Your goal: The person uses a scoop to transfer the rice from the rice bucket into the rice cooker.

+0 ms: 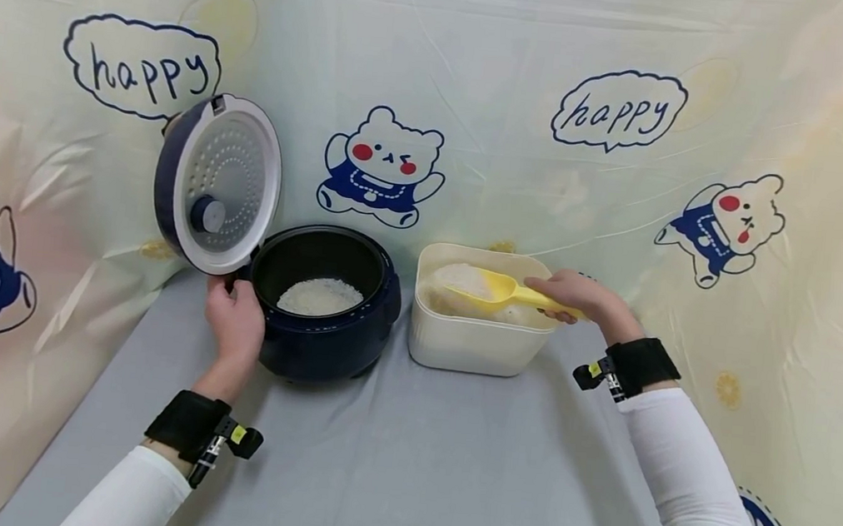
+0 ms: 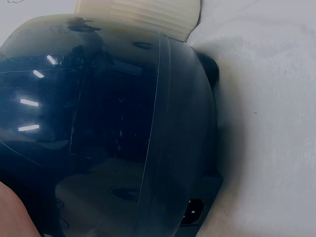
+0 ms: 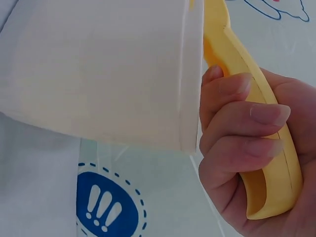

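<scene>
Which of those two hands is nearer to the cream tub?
The right hand: it grips the yellow scoop at the cream tub's right edge. The left hand is farther off, at the left side of the dark cooker, below the raised lid.

Soft, bright light with hard glints

The head view is bright and clear, with faint, soft-edged shadows on the grey cloth-covered bench (image 1: 434, 465) beside the cream rectangular plastic tub (image 1: 470, 347). In the left wrist view, short white streaks glare off the glossy dark-blue round cooker (image 2: 111, 106), otherwise dim, while the bench looks washed out. The right wrist view is duller, its tub pale and low in contrast
</scene>
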A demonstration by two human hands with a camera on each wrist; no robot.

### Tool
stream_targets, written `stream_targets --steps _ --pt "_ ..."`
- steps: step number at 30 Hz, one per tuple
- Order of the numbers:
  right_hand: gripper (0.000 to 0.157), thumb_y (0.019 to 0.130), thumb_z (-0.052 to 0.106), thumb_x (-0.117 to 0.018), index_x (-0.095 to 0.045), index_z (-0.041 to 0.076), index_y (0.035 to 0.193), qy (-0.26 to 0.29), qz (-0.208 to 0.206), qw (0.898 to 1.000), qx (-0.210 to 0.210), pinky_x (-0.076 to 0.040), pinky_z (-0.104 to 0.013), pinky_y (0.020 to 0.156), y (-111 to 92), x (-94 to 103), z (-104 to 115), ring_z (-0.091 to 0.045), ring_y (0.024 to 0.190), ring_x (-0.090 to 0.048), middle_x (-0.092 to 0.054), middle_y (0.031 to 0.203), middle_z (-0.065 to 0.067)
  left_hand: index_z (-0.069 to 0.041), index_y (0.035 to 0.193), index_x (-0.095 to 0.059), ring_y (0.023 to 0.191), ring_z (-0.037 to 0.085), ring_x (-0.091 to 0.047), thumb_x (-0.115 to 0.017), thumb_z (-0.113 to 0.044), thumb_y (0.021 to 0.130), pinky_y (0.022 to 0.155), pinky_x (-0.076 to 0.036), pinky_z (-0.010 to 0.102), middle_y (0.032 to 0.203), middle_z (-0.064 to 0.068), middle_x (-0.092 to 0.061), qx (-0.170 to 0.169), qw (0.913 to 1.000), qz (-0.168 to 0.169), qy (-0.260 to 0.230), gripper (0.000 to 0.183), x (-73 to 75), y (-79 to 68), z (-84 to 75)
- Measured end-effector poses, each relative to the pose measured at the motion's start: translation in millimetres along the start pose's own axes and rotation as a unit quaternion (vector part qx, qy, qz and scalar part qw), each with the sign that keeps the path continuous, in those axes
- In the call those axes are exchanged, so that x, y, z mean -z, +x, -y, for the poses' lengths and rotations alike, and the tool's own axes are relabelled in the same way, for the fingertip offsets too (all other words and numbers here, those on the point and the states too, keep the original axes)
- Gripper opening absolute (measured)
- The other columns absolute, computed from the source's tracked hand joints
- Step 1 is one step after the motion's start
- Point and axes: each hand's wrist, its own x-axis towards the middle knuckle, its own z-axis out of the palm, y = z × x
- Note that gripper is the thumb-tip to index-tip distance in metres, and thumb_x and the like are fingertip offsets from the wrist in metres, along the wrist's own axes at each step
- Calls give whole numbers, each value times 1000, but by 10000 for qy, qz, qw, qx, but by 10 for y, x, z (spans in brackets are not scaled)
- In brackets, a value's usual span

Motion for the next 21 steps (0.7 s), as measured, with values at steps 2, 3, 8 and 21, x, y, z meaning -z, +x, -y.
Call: stream_targets --steps 2,3,8,21 --pt "61 109 52 -46 -64 5 73 48 -89 9999 11 -36 -29 55 -34 7 -29 -16 50 -45 -50 58 0 -3 151 -48 135 17 -43 -34 -20 109 112 -33 32 153 10 -50 -23 10000 -16 42 48 0 -1 1" --pt "62 109 52 -46 -64 4 74 63 -130 9999 31 -36 -29 55 -47 11 -45 -17 50 -45 -50 58 0 -2 151 -48 135 17 -43 -35 -20 109 112 -33 32 153 10 -50 -39 10000 -26 59 48 -1 -2 1" --pt "61 109 52 -46 -63 5 75 312 -267 9991 134 -36 -29 55 -89 13 -93 -18 51 -45 -50 59 -1 -2 151 -48 134 16 -43 -35 -20 109 113 -33 33 152 10 -50 -23 10000 -42 71 47 1 -3 -8" --pt "62 105 64 -46 -63 9 80 609 -192 9976 283 -34 -31 57 -25 -60 -10 -21 53 -44 -50 61 -2 -4 150 -48 139 17 -43 -35 -21 109 116 -33 36 152 11 -50 -86 9998 -59 160 47 2 0 9"
